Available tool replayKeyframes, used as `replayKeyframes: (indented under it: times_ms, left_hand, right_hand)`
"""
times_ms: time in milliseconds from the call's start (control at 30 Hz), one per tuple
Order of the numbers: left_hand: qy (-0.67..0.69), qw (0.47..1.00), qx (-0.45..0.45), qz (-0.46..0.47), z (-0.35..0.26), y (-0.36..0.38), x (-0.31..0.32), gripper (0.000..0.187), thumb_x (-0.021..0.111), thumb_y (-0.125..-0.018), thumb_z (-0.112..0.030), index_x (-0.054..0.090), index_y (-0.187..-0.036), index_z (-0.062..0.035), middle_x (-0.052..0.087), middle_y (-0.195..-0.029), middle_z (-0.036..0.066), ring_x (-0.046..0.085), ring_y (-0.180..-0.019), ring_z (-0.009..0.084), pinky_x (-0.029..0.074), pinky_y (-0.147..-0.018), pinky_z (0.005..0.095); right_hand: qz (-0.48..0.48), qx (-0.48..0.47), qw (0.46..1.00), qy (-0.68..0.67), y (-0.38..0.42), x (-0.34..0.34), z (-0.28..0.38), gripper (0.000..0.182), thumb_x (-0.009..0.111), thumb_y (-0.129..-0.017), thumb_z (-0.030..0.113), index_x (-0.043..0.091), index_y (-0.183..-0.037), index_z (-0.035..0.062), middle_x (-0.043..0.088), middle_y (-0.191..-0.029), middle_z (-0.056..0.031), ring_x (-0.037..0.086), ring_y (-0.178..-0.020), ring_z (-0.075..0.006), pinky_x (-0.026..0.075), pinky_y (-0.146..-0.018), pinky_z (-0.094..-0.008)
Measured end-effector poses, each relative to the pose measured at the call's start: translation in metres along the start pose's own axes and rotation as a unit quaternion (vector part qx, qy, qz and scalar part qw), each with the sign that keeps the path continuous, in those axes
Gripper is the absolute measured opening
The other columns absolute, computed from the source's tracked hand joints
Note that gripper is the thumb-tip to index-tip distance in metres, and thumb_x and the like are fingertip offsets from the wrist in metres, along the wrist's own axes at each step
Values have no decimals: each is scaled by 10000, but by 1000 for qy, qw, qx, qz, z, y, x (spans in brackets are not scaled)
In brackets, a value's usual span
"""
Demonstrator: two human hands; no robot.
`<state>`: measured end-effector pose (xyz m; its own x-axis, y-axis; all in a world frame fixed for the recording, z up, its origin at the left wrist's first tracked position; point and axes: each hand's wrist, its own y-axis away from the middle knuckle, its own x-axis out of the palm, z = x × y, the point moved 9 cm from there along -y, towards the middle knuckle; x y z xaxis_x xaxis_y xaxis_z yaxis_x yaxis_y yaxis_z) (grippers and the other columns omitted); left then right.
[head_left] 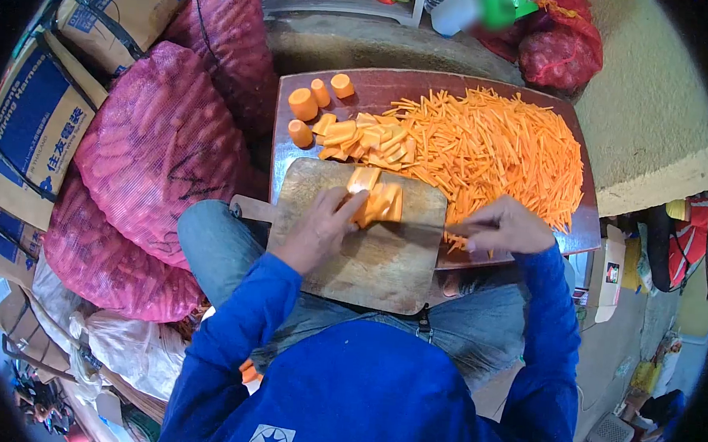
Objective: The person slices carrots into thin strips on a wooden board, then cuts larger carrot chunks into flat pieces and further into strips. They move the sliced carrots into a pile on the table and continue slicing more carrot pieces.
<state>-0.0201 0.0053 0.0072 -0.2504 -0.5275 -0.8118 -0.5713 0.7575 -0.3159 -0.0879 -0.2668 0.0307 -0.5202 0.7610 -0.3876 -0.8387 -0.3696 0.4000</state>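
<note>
A worn wooden cutting board (352, 261) with a handle at its left rests across my lap and the table's near edge. On it lies a small stack of orange carrot slices (383, 202). My left hand (322, 223) grips the stack's left side, with fingertips pressed on the slices. Just right of the board, my right hand (510, 227) is closed around a knife (466, 228); its blade is blurred and only partly visible. Cut carrot sticks (494, 148) form a large heap beyond that hand. Flat carrot slices (366, 138) lie behind the board.
Several short carrot chunks (302, 104) stand at the far left of the dark red table (377, 80). Pink mesh sacks (162, 147) and cardboard boxes (35, 124) crowd the left side. A red mesh bag (559, 52) sits behind the table, beside a concrete ledge (656, 109).
</note>
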Motion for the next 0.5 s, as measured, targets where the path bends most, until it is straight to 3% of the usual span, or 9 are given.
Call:
replayKeyframes:
  times_ms: [200, 333, 367, 500]
  left_hand:
    - [-35, 999, 15, -24, 45, -55, -5, 622, 724, -836, 47, 581, -1434, -43, 576, -1225, 216, 585, -1187, 419, 521, -1018, 458]
    - [4, 993, 36, -113, 58, -65, -7, 619, 721, -862, 69, 595, -1457, -46, 584, -1297, 237, 625, -1197, 424, 557, -995, 453]
    - [6, 992, 35, -119, 58, -67, -8, 619, 721, -862, 69, 595, -1457, -46, 584, -1297, 237, 625, -1197, 424, 557, -995, 453]
    - [45, 991, -18, -128, 54, -60, -20, 683, 735, -879, 33, 544, -1525, -75, 575, -1346, 242, 623, -1224, 432, 562, -1008, 452]
  right_hand:
    - [-110, 1, 990, -91, -39, -23, 2, 308, 855, -911, 216, 798, -1084, -32, 685, -789, 40, 569, -743, -40, 487, -660, -260]
    - [-213, 37, 976, -36, -19, -21, 12, 296, 809, -943, 212, 775, -1078, -49, 657, -784, 2, 563, -722, -63, 483, -660, -271]
    - [-232, 2, 973, -19, -13, -16, 16, 316, 801, -943, 225, 766, -1096, -49, 654, -784, -11, 572, -721, -86, 496, -669, -296]
    - [-239, 21, 971, 13, 15, 20, 27, 284, 792, -950, 169, 767, -1131, -49, 732, -833, -41, 660, -748, -92, 544, -685, -290]
